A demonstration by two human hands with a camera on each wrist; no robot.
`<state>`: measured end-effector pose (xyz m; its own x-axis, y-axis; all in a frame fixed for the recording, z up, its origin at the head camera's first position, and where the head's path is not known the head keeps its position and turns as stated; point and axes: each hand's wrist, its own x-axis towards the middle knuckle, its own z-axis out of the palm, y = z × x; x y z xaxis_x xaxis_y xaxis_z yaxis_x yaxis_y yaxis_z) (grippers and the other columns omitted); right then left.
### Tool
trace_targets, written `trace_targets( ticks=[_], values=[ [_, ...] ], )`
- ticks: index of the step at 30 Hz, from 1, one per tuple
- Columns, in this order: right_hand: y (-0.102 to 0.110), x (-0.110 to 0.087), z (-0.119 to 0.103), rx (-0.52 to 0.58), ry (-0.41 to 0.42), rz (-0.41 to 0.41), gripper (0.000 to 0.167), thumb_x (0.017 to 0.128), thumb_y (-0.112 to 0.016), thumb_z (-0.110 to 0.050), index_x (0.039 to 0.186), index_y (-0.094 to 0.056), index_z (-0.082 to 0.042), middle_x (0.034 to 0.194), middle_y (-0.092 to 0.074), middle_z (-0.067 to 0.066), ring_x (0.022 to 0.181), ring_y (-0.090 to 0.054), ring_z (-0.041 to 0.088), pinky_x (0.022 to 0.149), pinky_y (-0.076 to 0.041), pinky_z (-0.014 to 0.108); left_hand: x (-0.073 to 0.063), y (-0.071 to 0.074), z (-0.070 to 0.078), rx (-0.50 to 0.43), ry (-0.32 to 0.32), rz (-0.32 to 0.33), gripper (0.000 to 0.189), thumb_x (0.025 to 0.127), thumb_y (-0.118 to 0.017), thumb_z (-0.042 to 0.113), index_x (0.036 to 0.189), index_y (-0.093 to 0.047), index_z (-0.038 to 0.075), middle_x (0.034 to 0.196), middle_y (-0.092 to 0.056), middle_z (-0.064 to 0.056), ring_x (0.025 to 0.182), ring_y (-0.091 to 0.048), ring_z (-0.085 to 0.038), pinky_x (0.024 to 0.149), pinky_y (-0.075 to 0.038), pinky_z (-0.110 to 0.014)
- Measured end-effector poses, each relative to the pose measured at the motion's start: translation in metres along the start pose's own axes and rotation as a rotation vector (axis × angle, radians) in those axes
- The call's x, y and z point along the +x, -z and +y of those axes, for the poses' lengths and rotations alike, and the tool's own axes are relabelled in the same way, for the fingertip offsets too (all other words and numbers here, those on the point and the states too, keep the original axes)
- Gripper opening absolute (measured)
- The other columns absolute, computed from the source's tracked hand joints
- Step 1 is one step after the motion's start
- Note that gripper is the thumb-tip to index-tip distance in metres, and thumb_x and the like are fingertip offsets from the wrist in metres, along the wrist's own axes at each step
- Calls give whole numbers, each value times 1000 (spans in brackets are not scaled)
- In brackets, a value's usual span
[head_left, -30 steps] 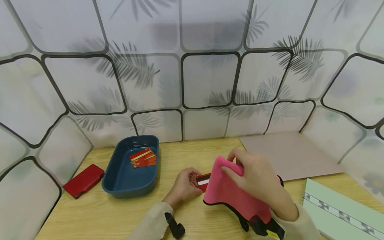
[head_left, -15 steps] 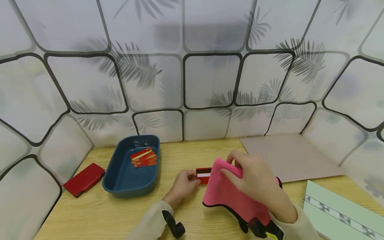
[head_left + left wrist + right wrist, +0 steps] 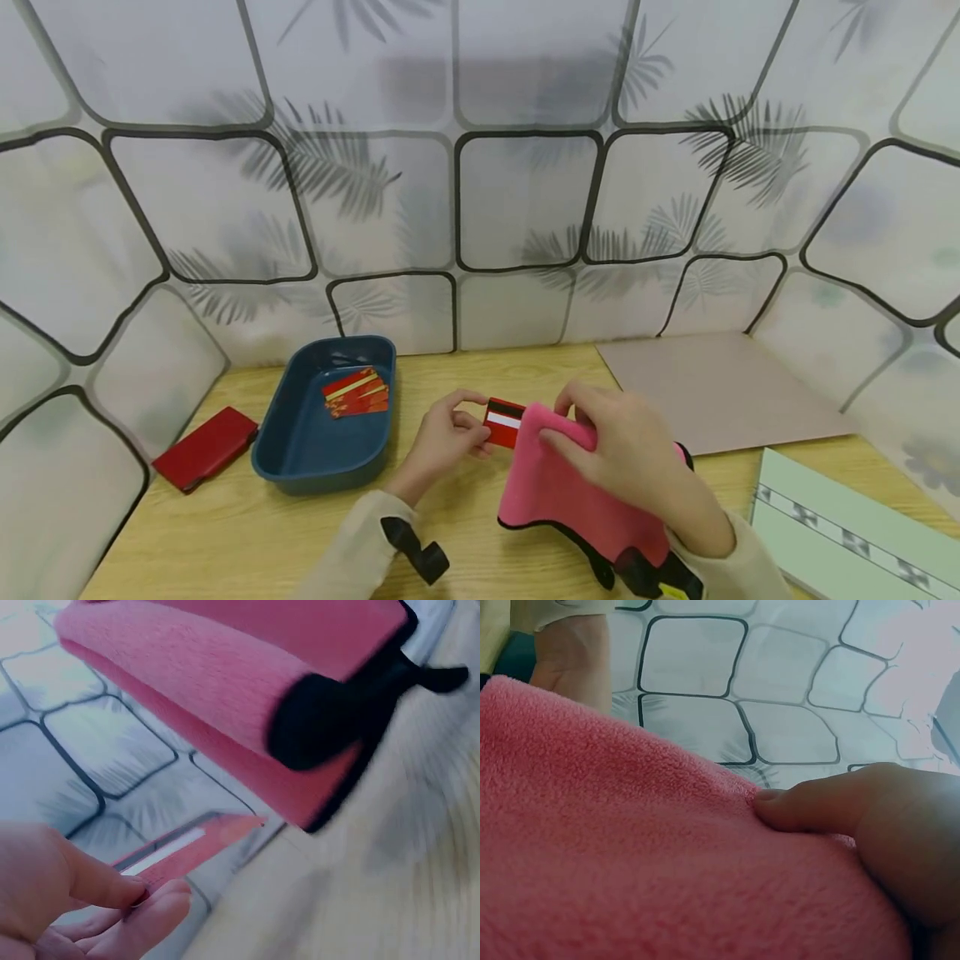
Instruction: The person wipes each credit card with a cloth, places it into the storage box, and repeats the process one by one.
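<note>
In the head view my left hand (image 3: 442, 437) pinches a red card (image 3: 502, 421) with a black stripe and a white strip. The left wrist view shows this card (image 3: 184, 851) tilted between thumb and fingers, just off the table. My right hand (image 3: 618, 433) grips the folded upper edge of a pink fleecy cloth (image 3: 555, 483) with black edging. The cloth covers the card's right end in the head view. In the right wrist view the thumb presses on the pink cloth (image 3: 645, 825); the other fingers are mostly hidden.
A blue plastic tray (image 3: 300, 450) stands left of my left hand, with several red and gold cards (image 3: 358, 393) in it. Beside it lies a dark red wallet-like case (image 3: 206, 448). At right are a greyish-pink sheet (image 3: 720, 392) and a pale green notebook (image 3: 847, 517).
Half a second ago the card lay flat on the table with my left fingertips at its edge. Now my left hand has picked it up and tilted it. The right hand keeps hold of the cloth.
</note>
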<state>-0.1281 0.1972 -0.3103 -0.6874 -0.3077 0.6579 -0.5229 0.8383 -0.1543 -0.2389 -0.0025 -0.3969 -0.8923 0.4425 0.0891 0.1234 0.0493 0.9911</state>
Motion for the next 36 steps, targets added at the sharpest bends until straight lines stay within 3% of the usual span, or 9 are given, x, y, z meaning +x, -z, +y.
trace_targets(
  ticks=[3,8,15,19,24,27,30,36],
  values=[
    [-1,0,-2,12,21,-14,29,72,-83,-25,83,-56,-22,57,-34,-17,51,-27,-6,44,-24,13,-3,2,13,2,-6,-22,47,85,-58,-13,131,-52,0,80,-68,-23,66,-70,-35,65,-59,-45],
    [-6,-1,-7,81,110,-54,28,74,-82,-23,84,-56,-21,59,-36,-16,54,-27,-7,48,-25,11,-10,2,31,-1,-42,-18,58,88,-54,-12,141,-47,10,83,-64,-21,71,-71,-36,64,-59,-41],
    [-10,-4,-11,111,155,-63,27,74,-82,-22,84,-57,-20,60,-35,-15,54,-26,-7,50,-24,10,-20,-4,43,-106,-112,-56,49,89,-58,-9,135,-50,3,76,-58,-9,73,-72,-27,66,-59,-41],
    [-11,-3,-11,140,161,-46,26,77,-80,-25,85,-56,-21,60,-36,-15,54,-27,-6,50,-24,9,-22,-4,46,-113,-165,-68,46,86,-61,-9,130,-49,-1,75,-59,-7,69,-70,-19,68,-59,-40],
    [-15,-1,-8,149,128,7,25,77,-80,-25,84,-58,-18,62,-43,-13,55,-33,-5,50,-28,10,-24,-5,44,-16,-244,-106,41,87,-61,-7,126,-49,-2,83,-65,-20,63,-64,-7,63,-56,-26],
    [-20,0,-6,106,116,46,24,76,-81,-25,84,-60,-16,67,-52,-11,56,-38,-3,51,-32,11,-25,-7,44,44,-297,-142,37,90,-56,-7,126,-49,0,88,-67,-25,57,-56,-4,52,-43,-17],
    [-25,1,-5,48,112,80,23,75,-81,-27,83,-63,-15,71,-57,-9,55,-40,-2,50,-33,12,-28,-9,45,82,-335,-158,33,93,-52,-8,125,-50,1,89,-68,-24,51,-46,-4,47,-32,-16],
    [-30,2,-3,-33,70,124,29,68,-86,-23,79,-61,-14,68,-49,-6,52,-35,0,47,-30,12,-30,-10,46,230,-439,-169,32,92,-52,-9,120,-51,6,93,-68,-15,58,-53,-5,52,-39,-17]
  ],
)
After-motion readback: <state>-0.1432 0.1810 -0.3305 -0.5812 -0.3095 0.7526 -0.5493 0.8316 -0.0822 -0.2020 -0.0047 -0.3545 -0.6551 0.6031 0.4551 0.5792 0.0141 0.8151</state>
